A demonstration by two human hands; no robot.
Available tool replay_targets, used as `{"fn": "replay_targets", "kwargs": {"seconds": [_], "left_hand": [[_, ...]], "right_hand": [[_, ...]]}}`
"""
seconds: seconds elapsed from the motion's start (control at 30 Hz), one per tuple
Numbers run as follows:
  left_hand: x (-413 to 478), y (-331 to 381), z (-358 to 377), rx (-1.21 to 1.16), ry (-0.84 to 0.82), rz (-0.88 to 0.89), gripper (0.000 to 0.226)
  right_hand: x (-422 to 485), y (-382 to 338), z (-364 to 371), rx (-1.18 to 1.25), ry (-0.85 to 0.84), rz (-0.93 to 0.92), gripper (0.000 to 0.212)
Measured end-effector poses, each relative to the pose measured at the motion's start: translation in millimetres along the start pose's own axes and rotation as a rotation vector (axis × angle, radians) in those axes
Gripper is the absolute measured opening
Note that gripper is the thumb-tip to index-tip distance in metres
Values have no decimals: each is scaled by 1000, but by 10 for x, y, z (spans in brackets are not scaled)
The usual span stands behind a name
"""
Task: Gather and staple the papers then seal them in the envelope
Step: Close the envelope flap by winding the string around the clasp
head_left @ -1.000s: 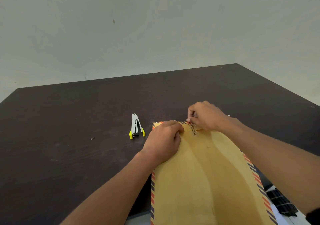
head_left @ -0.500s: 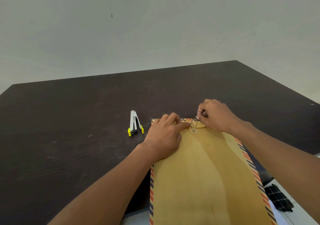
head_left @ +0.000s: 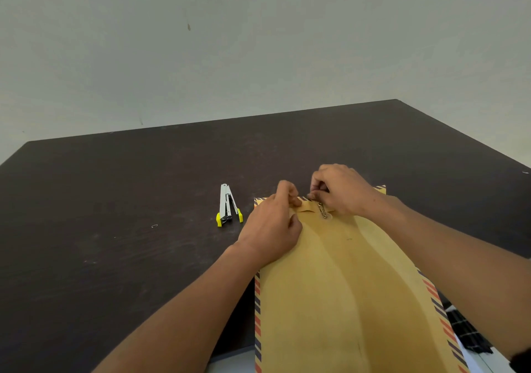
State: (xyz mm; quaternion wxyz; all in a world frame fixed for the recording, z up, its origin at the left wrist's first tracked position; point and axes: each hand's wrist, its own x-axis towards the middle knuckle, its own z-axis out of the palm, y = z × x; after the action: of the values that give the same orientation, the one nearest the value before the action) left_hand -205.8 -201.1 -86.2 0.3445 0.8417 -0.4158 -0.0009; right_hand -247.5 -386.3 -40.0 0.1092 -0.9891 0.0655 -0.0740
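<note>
A large brown envelope [head_left: 339, 286] with a red-and-blue striped border lies flat on the dark table [head_left: 115, 200], its near end hanging over the table's front edge. At its far end the small flap [head_left: 306, 207] is folded down, with a metal clasp [head_left: 322, 210] beside it. My left hand [head_left: 273, 226] rests on the envelope's far left corner, fingertips pinching the flap. My right hand [head_left: 342, 191] holds the far edge just right of the clasp, thumb and finger pinched at it. No papers show outside the envelope.
A white stapler [head_left: 228, 204] with yellow tips lies on the table left of the envelope, a hand's width from my left hand. A loose staple [head_left: 154, 226] lies further left. Beyond the table's back edge is a pale wall; a dark object [head_left: 465, 335] shows below the table at right.
My left fingers have curled from flat on the envelope into a pinch at the flap. My right hand has stayed at the clasp, shifting slightly.
</note>
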Motion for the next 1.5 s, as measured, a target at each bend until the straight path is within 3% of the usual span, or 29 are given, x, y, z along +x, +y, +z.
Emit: {"fn": "replay_targets", "kwargs": {"seconds": [0.23,0.4,0.6,0.9,1.03,1.23,1.37,1.5], "left_hand": [[0,15,1,-11,39,-25,41],[-10,17,-17,18,10,-25,36],[-15,-19,62,196,33,110,34],[-13,-34,56,208,79,169,33],[-17,-18,54,239,92,154,32],[-4,-19,35,232,55,149,34],[-16,27,6,190,30,49,28],[-31,72,-19,92,38,-19,37]], "right_hand": [[-106,-170,8,-145,-38,-68,13],[-296,-71,4,-32,-17,-74,12],[-396,148,-98,52,-8,34,13],[-16,57,-147,-54,-107,263,16],[119,-35,-164,-113,-162,238,17],[38,-10,-140,-40,-106,215,16],[55,-78,-95,-48,-61,158,16],[50,-171,-62,-113,-32,91,16]]}}
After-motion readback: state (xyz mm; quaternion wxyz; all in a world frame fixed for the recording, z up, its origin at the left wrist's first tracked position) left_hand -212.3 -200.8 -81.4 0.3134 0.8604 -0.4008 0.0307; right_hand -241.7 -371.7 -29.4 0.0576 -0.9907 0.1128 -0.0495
